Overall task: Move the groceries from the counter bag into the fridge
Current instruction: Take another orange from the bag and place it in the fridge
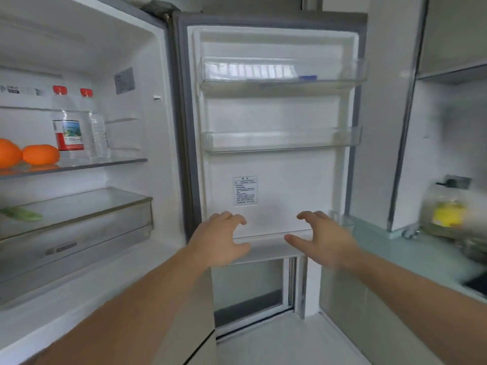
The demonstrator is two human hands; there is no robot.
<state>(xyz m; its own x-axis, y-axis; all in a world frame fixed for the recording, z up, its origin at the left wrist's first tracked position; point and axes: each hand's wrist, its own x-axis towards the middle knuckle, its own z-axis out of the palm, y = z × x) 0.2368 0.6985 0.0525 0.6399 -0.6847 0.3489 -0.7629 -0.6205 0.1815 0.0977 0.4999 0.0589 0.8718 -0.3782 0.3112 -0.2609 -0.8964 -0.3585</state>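
Note:
The fridge stands open on the left, its right door point(274, 114) swung wide in front of me. On a glass shelf point(79, 165) inside sit two oranges point(39, 154) and two clear water bottles point(69, 119) with red caps. A green vegetable point(22, 214) lies on the cover of the drawer below. My left hand point(220, 239) and my right hand point(320, 237) hover side by side before the lower part of the door, fingers loosely spread, holding nothing. No grocery bag is in view.
Two clear door bins point(283, 139) hang on the door; the upper bin point(283, 72) holds a small blue item. A pale green counter point(395, 248) runs along the right with a blurred jar with yellow contents point(445, 209) and a metal pot point(474, 248).

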